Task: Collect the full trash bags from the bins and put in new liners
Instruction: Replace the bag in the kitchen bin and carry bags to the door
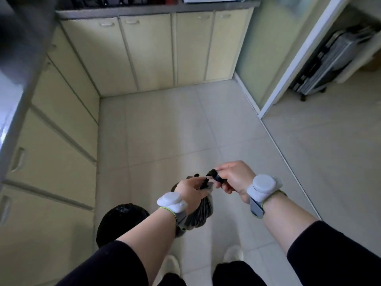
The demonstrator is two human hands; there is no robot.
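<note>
I see both hands working over the floor [185, 124], in front of the cabinets [144, 52]. My left hand [190, 189] is curled round the gathered neck of a dark bag [201, 213], which hangs below it, clear of the floor. My right hand [234, 177] sits just right of the left and pinches a small black piece [214, 175] of bag material between thumb and fingers; I cannot tell whether it is the bag's tie end or a rolled liner. The two hands nearly touch. A bin [119, 217] lined in black stands on the floor left of the bag, close to the cabinets. Each wrist carries a white band [262, 185]. Right of the cabinets is a door frame [292, 65].
</note>
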